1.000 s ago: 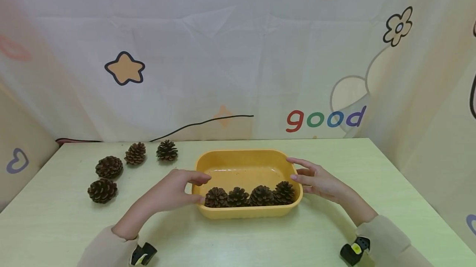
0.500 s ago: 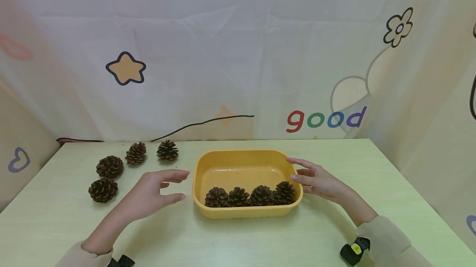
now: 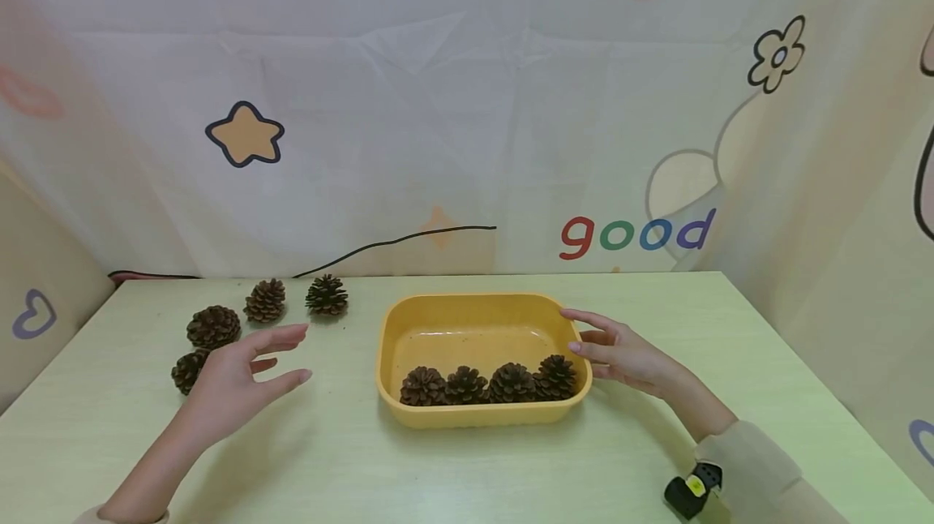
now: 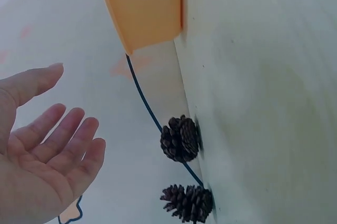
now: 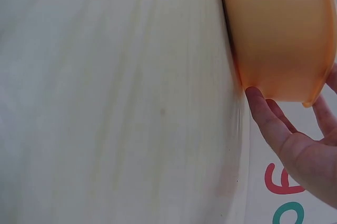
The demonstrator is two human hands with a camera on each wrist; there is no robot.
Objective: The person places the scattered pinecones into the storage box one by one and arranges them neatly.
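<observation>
1. We see our left hand (image 3: pixel 237 382) raised over the tabletop (image 3: pixel 467 475), its thumb and fingers well apart, holding nothing; the left wrist view shows the same open gap.
2. Just behind that hand's knuckles, and partly covered by them in the head view, we have the front pinecone (image 3: pixel 188 371); we cannot tell whether skin and cone touch.
3. Close beyond the back of the left hand sits the broad pinecone (image 3: pixel 214 327), with the lighter brown pinecone (image 3: pixel 265 301) a little farther past the fingers.
4. Beyond the left fingertips and slightly to their right, we find the darkest pinecone (image 3: pixel 327 297), apart from the hand.
5. Our right hand (image 3: pixel 631 358) has its fingers spread and mostly straight, with fingertips touching the right end of the yellow tray (image 3: pixel 481 417).
6. The tray lies between our hands: at the right fingertips, well apart from the left ones.
7. Inside it, to the left of the right fingertips, four pinecones (image 3: pixel 511 384) stand side by side along the near wall.
8. Behind both hands hangs a printed cloth (image 3: pixel 365 143); below the right hand, we see a black device (image 3: pixel 689 498) at the beige sleeve (image 3: pixel 751 459).
</observation>
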